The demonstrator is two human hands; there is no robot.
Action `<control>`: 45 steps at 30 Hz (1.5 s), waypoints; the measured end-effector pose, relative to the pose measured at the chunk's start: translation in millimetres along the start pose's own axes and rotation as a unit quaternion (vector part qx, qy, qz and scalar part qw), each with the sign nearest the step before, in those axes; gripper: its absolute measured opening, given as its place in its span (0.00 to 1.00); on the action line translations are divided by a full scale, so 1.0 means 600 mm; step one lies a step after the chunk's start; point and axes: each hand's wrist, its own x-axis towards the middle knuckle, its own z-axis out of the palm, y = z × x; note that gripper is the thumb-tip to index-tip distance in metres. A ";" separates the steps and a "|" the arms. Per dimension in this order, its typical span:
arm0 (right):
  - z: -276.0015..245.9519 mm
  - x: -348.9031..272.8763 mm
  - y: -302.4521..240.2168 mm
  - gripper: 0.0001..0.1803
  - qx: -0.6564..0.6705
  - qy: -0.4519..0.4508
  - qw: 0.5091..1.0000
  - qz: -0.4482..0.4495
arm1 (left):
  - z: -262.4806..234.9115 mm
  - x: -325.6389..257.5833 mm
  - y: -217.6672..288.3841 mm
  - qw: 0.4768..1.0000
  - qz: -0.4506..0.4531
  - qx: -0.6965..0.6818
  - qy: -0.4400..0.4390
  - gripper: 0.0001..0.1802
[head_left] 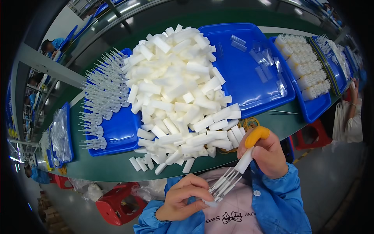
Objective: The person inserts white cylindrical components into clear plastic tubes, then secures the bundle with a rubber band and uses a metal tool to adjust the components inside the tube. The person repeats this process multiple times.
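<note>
My left hand (185, 199) grips the base of a pale plastic part with several thin upright prongs (226, 184), low in front of my chest. My right hand (269, 154) pinches a white foam stick (244, 161); its lower end meets the prong tips. A yellow finger cot (257, 135) covers one right finger. Just beyond both hands, a large heap of white foam sticks (171, 89) spreads over the table. To its left, a blue tray (119, 138) carries rows of similar pronged parts (103, 91).
Clear plastic pieces (265, 58) lie in a blue tray (249, 93) behind the heap. Another tray at right holds white foam-topped bundles (307, 74). Tweezers (282, 112) and yellow rubber bands (250, 123) lie nearby. Red stools (117, 204) stand below; a co-worker's arm (353, 93) shows far right.
</note>
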 end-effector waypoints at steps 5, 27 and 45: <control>0.001 0.005 -0.001 0.08 -0.002 -0.007 1.000 0.004 | -0.002 0.002 0.005 1.000 0.004 -0.013 -0.020 0.10; 0.000 0.003 0.000 0.09 -0.008 -0.008 1.000 0.011 | -0.007 -0.002 0.001 1.000 0.021 0.007 -0.008 0.09; 0.059 -0.003 0.022 0.10 -0.137 -0.033 0.989 -0.032 | -0.015 0.012 0.018 0.993 0.084 0.076 -0.016 0.21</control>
